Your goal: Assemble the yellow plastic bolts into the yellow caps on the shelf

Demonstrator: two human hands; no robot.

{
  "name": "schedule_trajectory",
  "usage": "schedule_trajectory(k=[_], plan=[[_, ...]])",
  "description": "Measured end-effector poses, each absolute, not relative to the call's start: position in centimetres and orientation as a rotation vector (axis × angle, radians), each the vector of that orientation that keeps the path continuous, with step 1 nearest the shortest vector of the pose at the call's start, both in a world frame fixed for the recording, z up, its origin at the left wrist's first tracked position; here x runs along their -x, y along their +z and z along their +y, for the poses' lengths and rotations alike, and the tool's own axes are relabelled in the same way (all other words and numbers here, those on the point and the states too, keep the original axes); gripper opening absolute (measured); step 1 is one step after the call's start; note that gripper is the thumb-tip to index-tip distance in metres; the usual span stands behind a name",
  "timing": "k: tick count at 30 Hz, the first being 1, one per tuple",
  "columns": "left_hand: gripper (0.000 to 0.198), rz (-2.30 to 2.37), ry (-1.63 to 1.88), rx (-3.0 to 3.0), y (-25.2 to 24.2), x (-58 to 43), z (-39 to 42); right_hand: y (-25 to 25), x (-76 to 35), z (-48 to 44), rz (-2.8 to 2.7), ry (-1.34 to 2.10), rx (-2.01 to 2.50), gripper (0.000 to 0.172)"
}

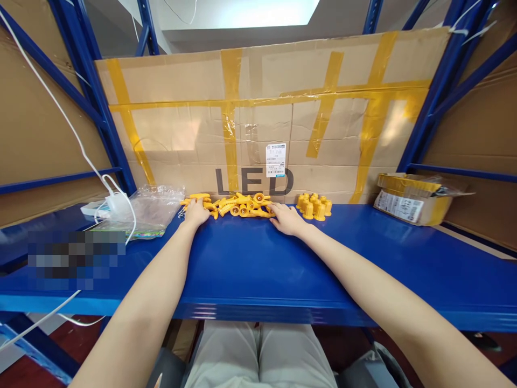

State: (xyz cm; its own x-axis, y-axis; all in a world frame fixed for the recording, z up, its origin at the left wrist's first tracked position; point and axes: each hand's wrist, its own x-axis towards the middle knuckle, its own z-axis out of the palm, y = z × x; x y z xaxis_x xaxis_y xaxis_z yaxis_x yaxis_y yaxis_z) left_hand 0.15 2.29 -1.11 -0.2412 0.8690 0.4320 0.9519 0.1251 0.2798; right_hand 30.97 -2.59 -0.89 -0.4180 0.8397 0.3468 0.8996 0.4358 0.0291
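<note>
A pile of yellow plastic pieces point(242, 205) lies on the blue shelf top, several with round cupped ends and long narrow parts. At its left end, my left hand point(196, 214) rests against the pieces with fingers stretched forward; its fingertips are partly hidden among them. My right hand point(286, 219) touches the right end of the pile, fingers pointing left and thumb apart from them. Neither hand shows a piece lifted. Just right of my right hand, several yellow flanged caps point(314, 207) stand upright in a close group.
A large taped cardboard sheet point(181, 129) closes off the back. Clear plastic bags point(155, 207), a white plug adapter point(118, 206) and a blurred dark object point(76, 256) lie left. An opened cardboard box point(414, 199) stands right. Blue uprights point(428, 108) frame the shelf top point(258, 269).
</note>
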Motion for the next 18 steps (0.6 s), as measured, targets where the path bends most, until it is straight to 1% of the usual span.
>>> schedule_trajectory(k=[4,10,13,15,18], plan=[[0.053,-2.238,-0.75,1.82,-1.0,-0.4,2.0,-0.1,-29.9,-2.7,-2.374,-0.298,1.46,0.048],[0.058,-2.208,-0.785,1.838,-1.4,-0.3,2.2,1.6,-27.6,-1.2,-2.269,-0.284,1.455,0.056],[0.063,-2.234,-0.766,1.86,-1.6,-0.1,2.4,2.2,-26.6,-0.1,-2.305,-0.245,1.527,0.059],[0.061,-2.265,-0.747,1.867,-1.6,0.0,2.5,2.2,-26.1,0.4,-2.337,-0.248,1.59,0.053],[0.052,-2.279,-0.733,1.864,-1.6,0.0,2.5,1.9,-25.8,0.7,-2.336,-0.377,1.621,0.038]])
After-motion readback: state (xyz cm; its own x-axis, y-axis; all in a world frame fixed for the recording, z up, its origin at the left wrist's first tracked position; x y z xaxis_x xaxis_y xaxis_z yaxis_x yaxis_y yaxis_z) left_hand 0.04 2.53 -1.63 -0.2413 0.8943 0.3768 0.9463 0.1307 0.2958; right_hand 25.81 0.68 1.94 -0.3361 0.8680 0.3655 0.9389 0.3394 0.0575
